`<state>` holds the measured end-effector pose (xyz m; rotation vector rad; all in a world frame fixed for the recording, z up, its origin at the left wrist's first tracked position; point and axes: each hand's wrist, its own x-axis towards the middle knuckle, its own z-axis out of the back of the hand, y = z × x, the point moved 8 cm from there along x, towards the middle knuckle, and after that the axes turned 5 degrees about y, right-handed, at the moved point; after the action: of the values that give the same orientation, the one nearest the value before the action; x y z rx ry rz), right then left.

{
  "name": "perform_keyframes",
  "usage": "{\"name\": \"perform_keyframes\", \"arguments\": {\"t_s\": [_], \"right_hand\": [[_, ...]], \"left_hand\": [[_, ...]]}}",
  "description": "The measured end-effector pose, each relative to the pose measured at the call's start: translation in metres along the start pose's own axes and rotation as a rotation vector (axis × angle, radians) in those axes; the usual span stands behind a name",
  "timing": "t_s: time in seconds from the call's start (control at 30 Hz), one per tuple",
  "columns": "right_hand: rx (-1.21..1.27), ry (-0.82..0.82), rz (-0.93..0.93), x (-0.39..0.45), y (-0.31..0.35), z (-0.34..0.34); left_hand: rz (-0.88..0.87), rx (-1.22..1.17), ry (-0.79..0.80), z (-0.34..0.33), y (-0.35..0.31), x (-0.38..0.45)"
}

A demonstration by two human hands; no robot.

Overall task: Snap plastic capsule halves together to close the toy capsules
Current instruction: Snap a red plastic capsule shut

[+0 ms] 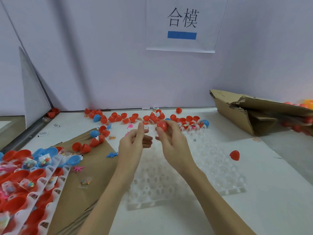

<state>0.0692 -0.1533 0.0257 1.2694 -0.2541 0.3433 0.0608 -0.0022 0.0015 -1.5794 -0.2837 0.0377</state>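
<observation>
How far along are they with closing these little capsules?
Early on, it seems. The right hand holds one red capsule; the left hand is free. Many open red halves lie at the back, the clear tray stands empty, and filled halves wait on the left.

Left hand (133,143) loosely open, right hand (171,138) raised, fingers (160,133) curled, pinching

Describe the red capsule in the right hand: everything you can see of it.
The red capsule is a smooth, glossy, egg-like plastic shell, opaque, so nothing inside shows. It looks closed, though any seam is hidden or blurred. The right hand holds it raised above the clear tray, thumb and fingers curled round its lower part, the rounded top free. The left hand is beside it, not touching.
</observation>
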Motion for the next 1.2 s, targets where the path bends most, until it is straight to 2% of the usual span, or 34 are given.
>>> {"name": "perform_keyframes", "arguments": {"t_s": [0.1, 0.17, 0.23, 0.27, 0.43, 0.53, 0.63, 0.7, 0.8, 0.93, 1.0, 1.07, 1.13, 1.2], "right_hand": [[0.495, -0.169, -0.302, 0.005, -0.025, 0.023], [0.908, -0.19, -0.452, 0.013, -0.034, 0.031], [1.203, -0.178, -0.478, 0.034, -0.032, 0.043], [1.273, -0.2, -0.463, 0.05, -0.03, 0.055], [1.381, -0.492, -0.317, 0.122, -0.023, 0.134], [1.27, -0.563, -0.283, 0.135, -0.032, 0.16], [1.287, -0.588, -0.318, 0.13, -0.051, 0.162], [1.182, -0.509, -0.363, 0.121, -0.057, 0.153], [0.882, -0.404, -0.415, 0.101, -0.058, 0.132], [0.134, -0.26, -0.365, 0.086, -0.048, 0.098], [-0.255, -0.105, -0.235, 0.089, -0.04, 0.07], [-0.51, 0.119, -0.104, 0.094, -0.041, 0.037], [-0.725, 0.347, -0.051, 0.098, -0.052, 0.01], [-0.899, 0.471, -0.055, 0.106, -0.062, -0.002]], "left_hand": [[-0.107, 0.129, -0.114, 0.016, -0.008, -0.001], [-0.136, 0.183, -0.138, 0.02, -0.01, -0.001], [-0.135, 0.198, -0.136, 0.02, -0.01, 0.0], [-0.131, 0.192, -0.131, 0.019, -0.01, 0.0], [-0.126, 0.173, -0.104, 0.016, -0.009, 0.0], [-0.113, 0.183, -0.109, 0.017, -0.008, 0.002], [-0.095, 0.187, -0.117, 0.018, -0.008, 0.002], [-0.088, 0.19, -0.111, 0.018, -0.008, 0.002], [-0.082, 0.198, -0.107, 0.018, -0.008, 0.0], [-0.066, 0.195, -0.113, 0.02, -0.009, 0.0], [-0.058, 0.193, -0.121, 0.022, -0.01, 0.001], [-0.055, 0.186, -0.125, 0.023, -0.01, 0.001], [-0.057, 0.181, -0.127, 0.024, -0.011, -0.001], [-0.06, 0.176, -0.13, 0.024, -0.011, 0.0]]}}
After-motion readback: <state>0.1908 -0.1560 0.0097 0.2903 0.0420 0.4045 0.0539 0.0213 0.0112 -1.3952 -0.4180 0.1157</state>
